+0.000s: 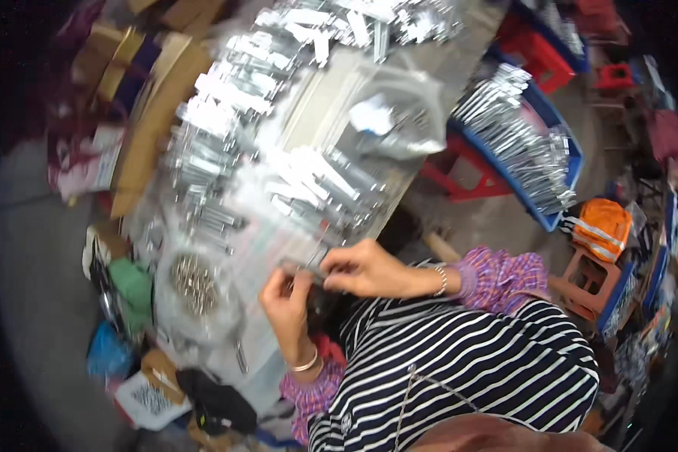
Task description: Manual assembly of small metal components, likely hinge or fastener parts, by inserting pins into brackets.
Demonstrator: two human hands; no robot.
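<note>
My left hand (285,301) and my right hand (365,270) meet over the near edge of the work table. The fingers of both are pinched on a small grey metal piece (306,269), blurred and partly hidden by the fingertips. Just beyond my hands lies a pile of shiny flat metal pieces (316,184). To the left of my left hand, a clear plastic bag (222,313) spreads open around many small metal pins (193,283). A thin metal tool (241,357) rests on the table near my left wrist.
More shiny metal pieces (233,83) cover the far side of the table. A clear bag (422,113) of small parts stands at its right edge. To the right, a blue crate (569,162) of metal parts sits on a red stool (467,177). Cardboard boxes (154,113) stand at the left.
</note>
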